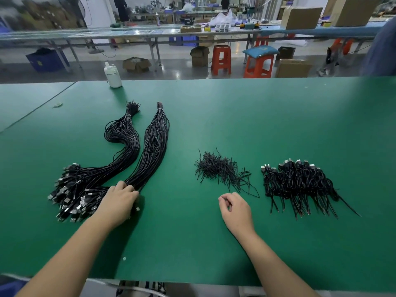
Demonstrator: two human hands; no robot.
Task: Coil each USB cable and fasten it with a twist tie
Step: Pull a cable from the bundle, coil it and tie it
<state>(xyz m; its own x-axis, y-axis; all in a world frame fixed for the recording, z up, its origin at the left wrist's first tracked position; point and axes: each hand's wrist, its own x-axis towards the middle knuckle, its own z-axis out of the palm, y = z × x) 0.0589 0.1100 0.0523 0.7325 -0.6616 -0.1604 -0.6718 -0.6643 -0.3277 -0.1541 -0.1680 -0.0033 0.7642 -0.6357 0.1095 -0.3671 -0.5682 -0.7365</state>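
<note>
Two long bundles of uncoiled black USB cables (147,151) lie on the left of the green table (235,116), their plug ends fanned out at the near left. My left hand (120,202) rests on the plug end of these bundles, fingers curled over the cables. A loose pile of black twist ties (218,168) sits in the middle. My right hand (235,209) hovers just in front of that pile, fingers loosely curled with nothing visible in them. A heap of coiled, tied cables (300,181) lies on the right.
A white bottle (113,76) stands at the table's far edge on the left. Beyond the table are orange stools (220,58), cardboard boxes and long workbenches. A person's sleeve (381,50) shows at the far right.
</note>
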